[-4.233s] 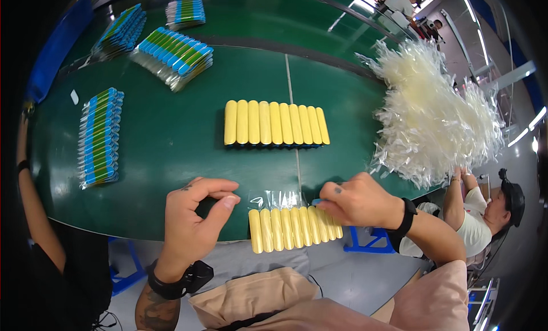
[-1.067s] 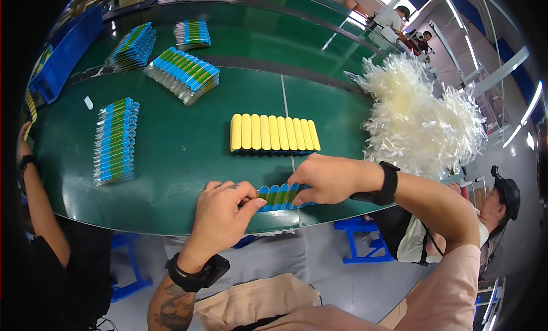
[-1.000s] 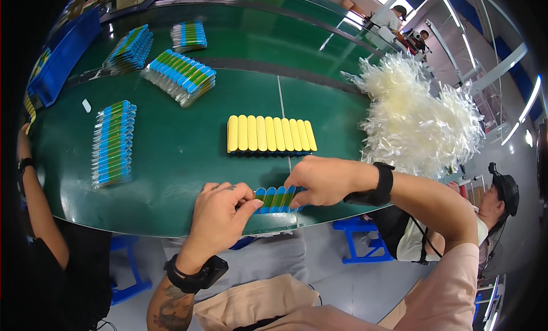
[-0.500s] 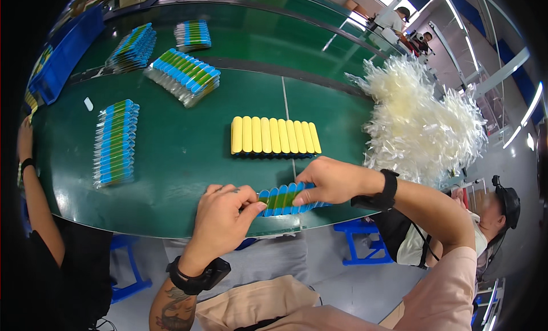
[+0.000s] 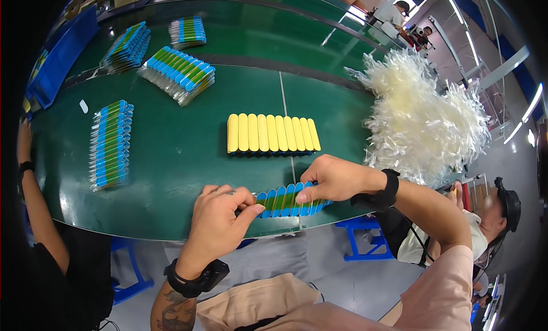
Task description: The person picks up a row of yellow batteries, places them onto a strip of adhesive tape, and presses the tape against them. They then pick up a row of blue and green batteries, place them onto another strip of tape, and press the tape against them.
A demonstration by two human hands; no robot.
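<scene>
Near the table's front edge I hold a row of joined, narrow, round-ended blue pieces with a green band (image 5: 281, 201). My left hand (image 5: 218, 219) is closed, with thumb and fingertips pinching the row's left end. My right hand (image 5: 341, 181) is closed round its right part, thumb on top and the other fingers mostly hidden behind it. Just beyond my hands lies a block of yellow round-ended strips (image 5: 273, 133), side by side, with a dark blue underside showing at its near edge. My hands are apart from this block.
Blue-and-green stacks lie to the left (image 5: 112, 145) and far left (image 5: 180, 73). A blue bin (image 5: 64, 55) stands at the left rim. A big heap of whitish film strips (image 5: 419, 119) sits at right. A person's arm (image 5: 43, 214) is at left; another person (image 5: 485, 219) sits at right.
The view has shifted slightly, so the things on the table appear a little further left. My hands keep their hold on the row, with hardly any movement.
</scene>
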